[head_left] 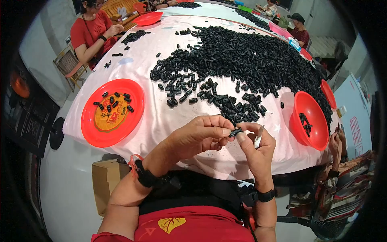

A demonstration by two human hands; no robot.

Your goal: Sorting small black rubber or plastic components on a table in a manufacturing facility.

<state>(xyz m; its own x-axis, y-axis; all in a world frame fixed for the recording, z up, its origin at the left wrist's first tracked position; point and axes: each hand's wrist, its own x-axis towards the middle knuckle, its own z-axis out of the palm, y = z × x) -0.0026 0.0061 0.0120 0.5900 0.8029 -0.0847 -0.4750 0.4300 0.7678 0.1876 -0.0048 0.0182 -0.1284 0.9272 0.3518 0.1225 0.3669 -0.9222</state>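
Note:
Over the near edge of the table, both my hands meet at one small black cylindrical part (235,132). The fingertips of my left hand (197,135) are closed on its left end. My right hand (258,151) pinches the other end between thumb and forefinger. A thin pale blade (259,137) also sits in my right hand, sticking up between the fingers. Just beyond my fingers lie loose black parts (242,111) of the same sort, spreading back into a large pile (250,56). The exact shape of the held part is mostly hidden by my fingers.
On the left, a red plate (89,131) carries several black parts. A red bowl (316,121) with some black pieces stands at right. The pink cloth (161,117) covers the table. A person in red (94,36) works at far left; another person's hand (335,145) is at right.

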